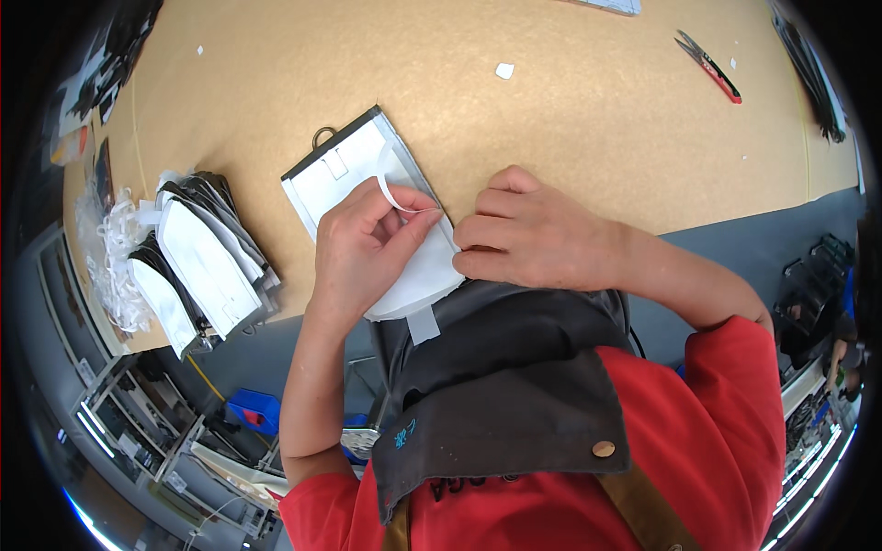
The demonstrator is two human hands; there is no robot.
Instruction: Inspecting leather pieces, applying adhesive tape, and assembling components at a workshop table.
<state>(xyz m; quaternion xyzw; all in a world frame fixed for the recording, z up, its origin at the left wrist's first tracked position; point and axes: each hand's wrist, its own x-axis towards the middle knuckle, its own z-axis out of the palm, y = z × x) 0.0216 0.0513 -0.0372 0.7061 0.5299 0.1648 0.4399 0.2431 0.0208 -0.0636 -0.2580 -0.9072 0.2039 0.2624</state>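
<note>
A flat white panel [418, 275] with a black band along its far end lies slantwise at the table's near edge. A dark metal ring [322, 138] stands out from that band, and a pale grey tab [423, 325] sticks out at the rounded near end. My left hand [361, 241], over the panel, pinches a narrow white strip [385, 186] between thumb and forefinger; the strip curls upward in a loop. My right hand [542, 234] is closed at the panel's right edge, fingers curled round it; its thumb and fingertips are hidden.
Left of the panel lies a stack of similar black-and-white pieces [207, 257], beside a heap of white strips [119, 262]. Red-and-black thread snips [709, 67] rest far right. A white scrap [504, 71] lies farther back. Dark pieces [810, 78] sit at the right edge.
</note>
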